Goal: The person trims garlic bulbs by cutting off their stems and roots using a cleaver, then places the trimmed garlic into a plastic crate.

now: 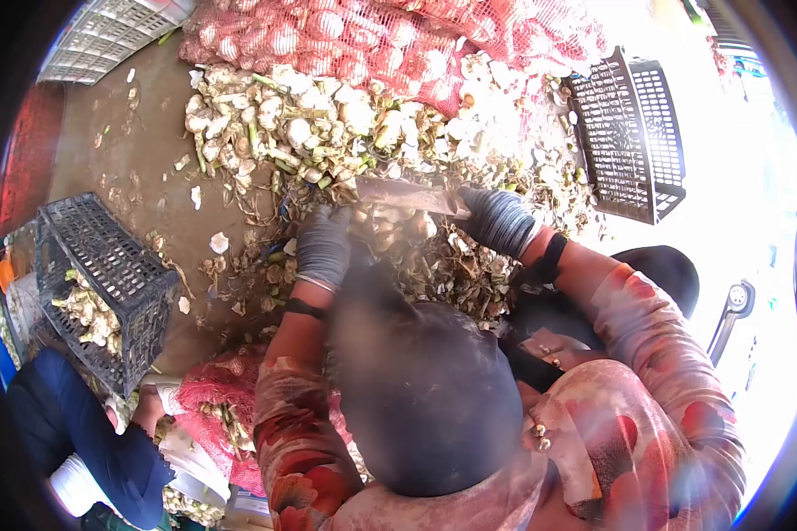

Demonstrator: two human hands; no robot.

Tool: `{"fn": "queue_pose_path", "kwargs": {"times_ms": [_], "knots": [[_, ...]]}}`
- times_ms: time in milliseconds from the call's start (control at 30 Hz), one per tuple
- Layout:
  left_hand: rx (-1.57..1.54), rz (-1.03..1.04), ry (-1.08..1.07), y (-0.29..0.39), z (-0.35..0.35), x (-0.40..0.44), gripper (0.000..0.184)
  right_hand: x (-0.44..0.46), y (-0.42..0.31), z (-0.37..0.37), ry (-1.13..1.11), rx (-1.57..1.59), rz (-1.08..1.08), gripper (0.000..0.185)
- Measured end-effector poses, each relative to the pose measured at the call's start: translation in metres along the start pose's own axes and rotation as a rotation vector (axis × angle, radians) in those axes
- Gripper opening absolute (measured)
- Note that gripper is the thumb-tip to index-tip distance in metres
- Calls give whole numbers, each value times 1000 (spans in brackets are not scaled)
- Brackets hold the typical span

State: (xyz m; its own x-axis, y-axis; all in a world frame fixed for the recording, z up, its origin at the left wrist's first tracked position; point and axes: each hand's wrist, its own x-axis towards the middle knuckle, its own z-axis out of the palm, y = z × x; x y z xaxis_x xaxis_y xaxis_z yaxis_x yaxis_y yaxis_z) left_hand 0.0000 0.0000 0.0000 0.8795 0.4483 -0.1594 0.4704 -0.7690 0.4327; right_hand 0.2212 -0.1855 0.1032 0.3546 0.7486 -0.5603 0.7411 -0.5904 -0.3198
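My right hand (498,221), in a grey glove, is closed round the end of a wide-bladed knife (407,194). The blade points left, over the garlic. My left hand (323,243), gloved too, is just left of and below the blade's tip with its fingers curled in. What those fingers hold, if anything, is hidden. Pale garlic bulbs (398,227) lie between my hands under the blade. Beyond them spreads a heap of garlic with stems (297,128). Dry trimmings (465,279) cover the ground close to me.
Red mesh sacks of garlic (328,35) lie behind the heap. A black crate (629,137) stands at the right, another crate (106,257) at the left, and a grey one (106,44) at the far left. A co-worker's dark sleeve (88,434) is at the lower left, by a red net (221,398).
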Motion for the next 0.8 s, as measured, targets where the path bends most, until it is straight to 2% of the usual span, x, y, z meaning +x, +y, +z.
{"fn": "queue_pose_path", "kwargs": {"times_ms": [67,100,167,200,233,300,333,367,400,433,500,533,567,633,667,700,733,767,800], "knots": [[9,-176,-222,13,-30,-8,32,-7,1,2,-36,-3,-44,39],[10,-173,-205,-4,-22,-4,32,4,4,3,-19,-32,-38,35],[-235,-220,-105,-38,4,-29,28,4,-13,2,-110,-35,-58,33],[-230,-223,-116,-35,5,-36,28,5,-22,5,-155,-35,-82,31],[-808,-567,-145,-26,5,-41,26,9,-27,11,-231,32,-167,28],[-1390,-922,-170,-23,19,-62,26,8,-45,23,-213,51,-221,26],[-1135,-515,-171,-26,26,-70,28,9,-55,26,-180,58,-284,24],[-1010,-292,-113,-28,32,-80,28,11,-63,27,-143,63,-348,22],[-900,-147,-56,-10,2,-70,28,12,-66,28,-102,66,-413,21],[-942,-134,-40,7,-26,-60,28,21,-54,37,-93,61,-419,21],[-1226,-243,-34,25,-54,-52,29,41,-19,60,-173,179,-292,20],[-1605,-465,-61,27,-55,-56,25,37,-5,52,-107,-113,-440,21],[-1604,-456,-44,23,-54,-52,25,32,9,43,0,-403,-576,24],[-1518,-378,-66,23,-52,-47,18,17,-5,26,-17,229,-34,33],[-1523,-384,-99,30,-54,-47,18,16,-20,23,-21,416,-57,37],[-1315,-352,-130,46,-75,-36,23,20,-45,14,-13,600,-81,42],[-1104,-308,-128,58,-91,-23,28,25,-67,-1,12,605,-161,41],[-1102,-300,-128,65,-98,-21,28,28,-83,-10,34,612,-240,40],[-1206,-243,-41,69,-103,-23,34,38,-84,-6,33,431,-251,33]]}}
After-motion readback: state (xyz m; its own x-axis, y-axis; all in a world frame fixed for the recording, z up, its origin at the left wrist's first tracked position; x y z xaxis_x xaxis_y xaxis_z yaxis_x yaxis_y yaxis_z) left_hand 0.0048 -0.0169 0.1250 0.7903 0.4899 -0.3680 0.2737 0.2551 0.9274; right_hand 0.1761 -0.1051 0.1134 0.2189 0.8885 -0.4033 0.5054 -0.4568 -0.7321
